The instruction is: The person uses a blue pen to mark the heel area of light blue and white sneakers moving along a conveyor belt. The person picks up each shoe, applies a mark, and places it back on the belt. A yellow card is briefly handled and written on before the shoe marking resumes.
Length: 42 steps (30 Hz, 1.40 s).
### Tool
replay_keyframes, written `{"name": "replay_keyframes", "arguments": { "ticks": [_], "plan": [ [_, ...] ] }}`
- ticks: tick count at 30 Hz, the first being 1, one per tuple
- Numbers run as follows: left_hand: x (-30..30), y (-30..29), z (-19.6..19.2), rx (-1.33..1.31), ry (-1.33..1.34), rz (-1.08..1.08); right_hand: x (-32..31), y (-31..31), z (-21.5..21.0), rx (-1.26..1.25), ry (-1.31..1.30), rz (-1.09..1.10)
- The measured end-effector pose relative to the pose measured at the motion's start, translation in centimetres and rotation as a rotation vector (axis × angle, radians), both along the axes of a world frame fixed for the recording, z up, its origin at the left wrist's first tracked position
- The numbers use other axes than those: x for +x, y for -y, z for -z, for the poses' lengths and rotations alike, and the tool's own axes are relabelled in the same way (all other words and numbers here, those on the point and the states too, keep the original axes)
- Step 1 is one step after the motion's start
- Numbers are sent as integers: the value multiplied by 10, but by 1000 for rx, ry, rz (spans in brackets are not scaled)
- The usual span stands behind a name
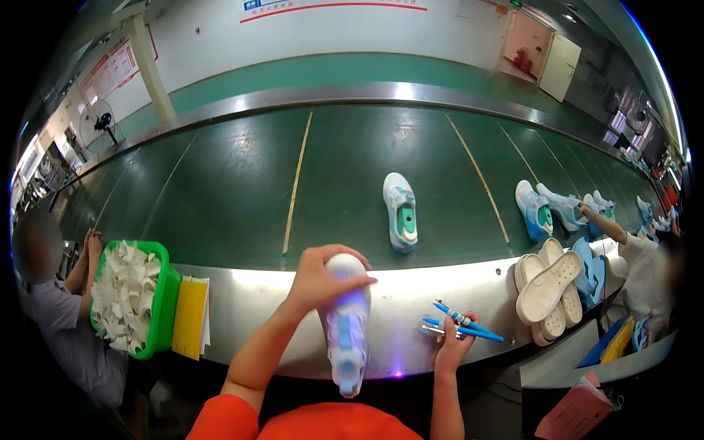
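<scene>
My left hand (314,280) is closed around the toe end of a white sneaker (345,323) with pale blue parts. Its toe points away from me, and its heel hangs toward my body past the metal edge. A violet light falls on its upper. Over the metal ledge to the right, my right hand (453,350) is closed on several blue pens (469,329), which stick out between the fingers at different angles. Another white and blue sneaker (400,213) with a green insole rests on the green conveyor belt ahead.
A green basket (169,293) of white scraps stands at left beside a yellow folder (191,317). Cream soles (548,287) are piled at right, with blue pieces (589,268) behind. More sneakers (533,210) lie on the belt near a co-worker's hand (589,213). Another person sits at far left.
</scene>
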<state>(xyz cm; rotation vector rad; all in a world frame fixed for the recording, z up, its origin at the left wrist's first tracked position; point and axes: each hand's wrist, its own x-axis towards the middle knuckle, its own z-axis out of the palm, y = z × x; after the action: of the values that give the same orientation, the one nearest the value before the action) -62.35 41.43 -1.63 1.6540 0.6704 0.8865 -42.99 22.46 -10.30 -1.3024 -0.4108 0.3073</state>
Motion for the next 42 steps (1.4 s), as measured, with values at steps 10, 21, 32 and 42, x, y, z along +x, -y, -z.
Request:
{"name": "replay_keyframes", "arguments": {
  "ticks": [10, 21, 32, 42],
  "plan": [
    [-33, 75, -25, 270, 154, 147, -27, 7, -35, 105, 260, 58],
    [-28, 91, -37, 445, 177, 166, -95, 25, -91, 261, 754, 403],
    [-18, 88, -32, 508, 169, 48, -63, 48, -97, 532, 571, -730],
    [-14, 86, -29, 490, 175, 31, -96, 21, -118, 513, 833, -350]
  ]
}}
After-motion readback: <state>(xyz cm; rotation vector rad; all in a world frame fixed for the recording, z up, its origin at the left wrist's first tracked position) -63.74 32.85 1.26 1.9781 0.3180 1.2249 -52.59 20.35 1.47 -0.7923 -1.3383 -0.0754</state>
